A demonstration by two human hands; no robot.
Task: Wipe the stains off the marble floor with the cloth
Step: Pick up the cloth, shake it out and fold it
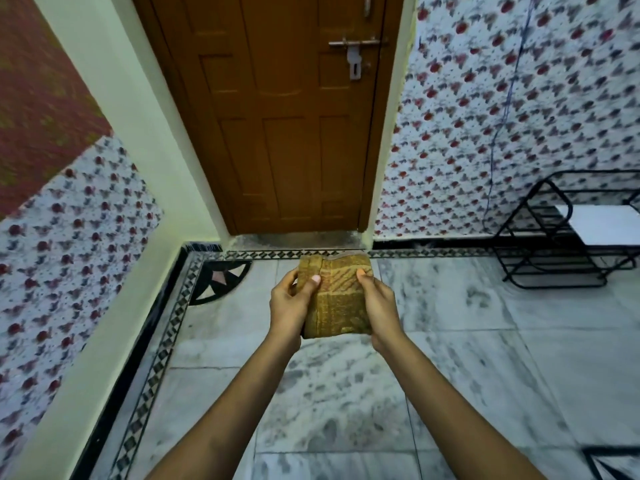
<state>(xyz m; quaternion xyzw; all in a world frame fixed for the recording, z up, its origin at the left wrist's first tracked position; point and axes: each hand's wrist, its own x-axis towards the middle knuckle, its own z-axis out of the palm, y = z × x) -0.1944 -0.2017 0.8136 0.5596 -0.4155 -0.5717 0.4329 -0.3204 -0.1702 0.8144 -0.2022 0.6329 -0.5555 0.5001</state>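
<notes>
1. Head view: both hands hold a folded mustard-yellow patterned cloth (334,296) up in the air, over the grey-veined white marble floor (467,341) and in front of the brown panelled wooden door (277,116). The left hand (291,306) grips its left edge with the thumb on top; the right hand (377,306) grips the right edge the same way, fingers curled behind.
2. The cloth is not on the floor yet, so wiping seems not to have begun.
3. To do this step well, I would keep the cloth folded into a thick pad, lower it flat onto a marked tile, and press with one palm while rubbing in short overlapping strokes.
4. Hard to make out: the grey mottling on the tiles could be stains or natural veining; I cannot tell which.
5. The fingers behind the cloth are hidden.
6. The black wire rack (554,244) at right is cut off by the frame edge, as is the black inlay at the bottom right corner.
</notes>
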